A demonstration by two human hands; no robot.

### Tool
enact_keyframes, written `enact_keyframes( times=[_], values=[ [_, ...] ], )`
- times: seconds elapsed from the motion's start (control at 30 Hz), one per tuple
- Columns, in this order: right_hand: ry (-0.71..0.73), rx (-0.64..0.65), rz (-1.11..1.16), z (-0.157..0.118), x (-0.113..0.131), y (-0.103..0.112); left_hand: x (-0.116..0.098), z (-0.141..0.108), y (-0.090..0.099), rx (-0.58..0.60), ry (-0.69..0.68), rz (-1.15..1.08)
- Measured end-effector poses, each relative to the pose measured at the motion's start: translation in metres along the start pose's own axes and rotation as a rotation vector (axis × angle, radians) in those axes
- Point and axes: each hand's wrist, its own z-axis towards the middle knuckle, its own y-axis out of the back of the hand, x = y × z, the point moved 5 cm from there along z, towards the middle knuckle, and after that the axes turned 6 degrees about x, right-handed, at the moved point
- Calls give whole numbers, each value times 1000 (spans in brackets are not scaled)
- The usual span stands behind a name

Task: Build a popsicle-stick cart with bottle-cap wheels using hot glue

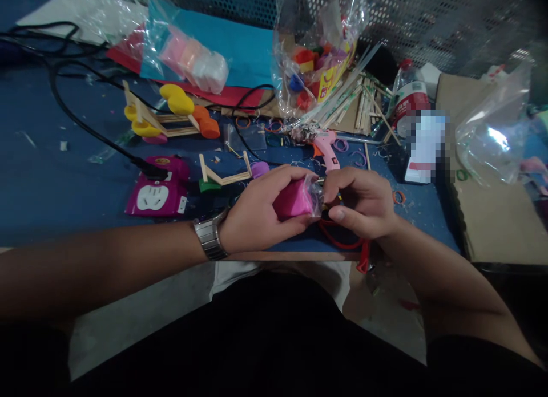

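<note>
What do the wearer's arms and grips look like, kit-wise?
Black short sleeves on both arms, forearms uncovered. Left grip: no glove; silver-toned metal link-band watch at its wrist, dial not readable. Right grip: no glove, no watch or band visible.

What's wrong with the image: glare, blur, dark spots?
Head view: dim overall, the black shirt nearly detail-less; head view: hard white glare on the clear bag at right; head view: mosaic over the pale item beside it; head view: pink packet readable, fine detail soft.
</note>
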Motion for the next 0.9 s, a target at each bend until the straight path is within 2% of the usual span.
enact_keyframes(
  times=[0.2,0.33,0.53,0.7,0.8,0.9],
  values=[
    [88,52,-135,6,6,0,1,2,-1,-3,-4,-4],
    [126,112,-268,8,11,-4,-1,3,-1,9,-74,-54],
    [133,110,-260,8,15,-7,-2,4,-2,17,-97,-117],
    [161,33,-248,6,16,-6,-3,4,-1,16,-117,-153],
    [169,-38,-228,1,13,-3,0,3,-1,11,-39,-196],
    [62,-195,-157,-5,5,4,4,2,-1,17,72,-290]
  ],
)
